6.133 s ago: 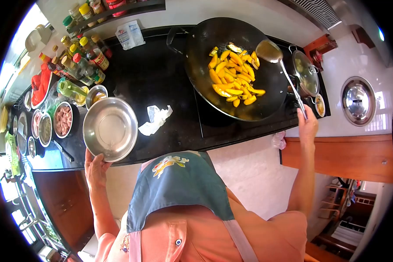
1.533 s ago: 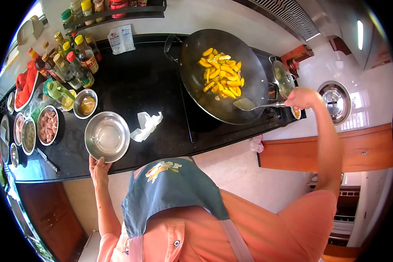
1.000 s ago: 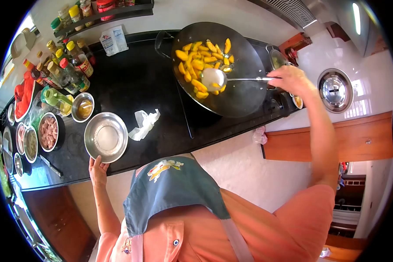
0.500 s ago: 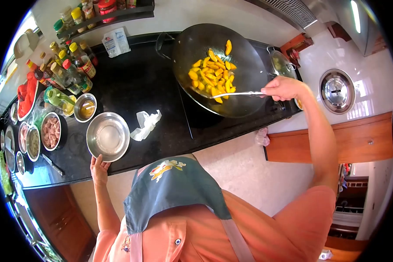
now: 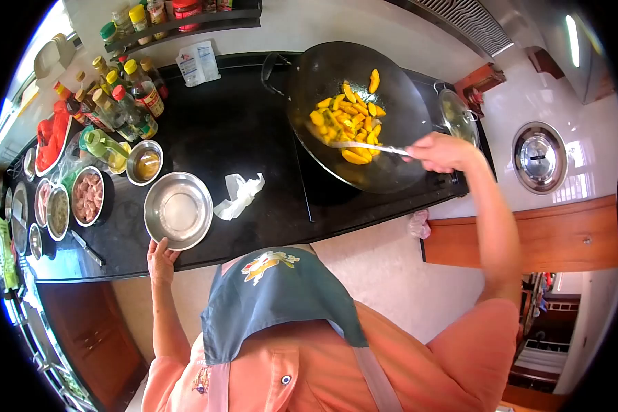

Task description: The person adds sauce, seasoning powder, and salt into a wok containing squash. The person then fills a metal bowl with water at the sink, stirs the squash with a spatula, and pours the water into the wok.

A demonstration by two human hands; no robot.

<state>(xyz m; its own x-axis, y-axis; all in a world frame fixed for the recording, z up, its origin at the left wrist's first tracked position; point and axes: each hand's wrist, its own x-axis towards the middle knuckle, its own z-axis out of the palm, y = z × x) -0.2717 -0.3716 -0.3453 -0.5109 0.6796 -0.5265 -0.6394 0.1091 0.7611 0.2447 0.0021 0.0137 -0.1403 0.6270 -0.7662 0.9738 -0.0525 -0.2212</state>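
My right hand [image 5: 438,152] is closed around the handle of a metal spatula [image 5: 381,147], whose far end is among orange-yellow vegetable pieces [image 5: 353,117], likely pumpkin. They lie heaped in a large dark wok [image 5: 405,93] on the stove. Down at the counter's front edge, my left hand [image 5: 161,261] grips the near rim of a shallow steel bowl [image 5: 178,209], which has nothing in it. The fingertips show on the rim. A crumpled white tissue or bag [image 5: 239,196] lies just right of the bowl.
Left of the bowl stand a small bowl of yellowish liquid [image 5: 145,163], a bowl of cut meat [image 5: 88,197] and a knife [image 5: 88,248]. Sauce bottles [image 5: 134,103] crowd the back left. A lidded pot [image 5: 456,113] sits beyond the wok, and a lid [image 5: 539,158] hangs on the wall.
The spatula has shifted left and a little deeper among the pieces, pushing some about. My left hand stays on the bowl's rim. The whole view has shifted slightly.
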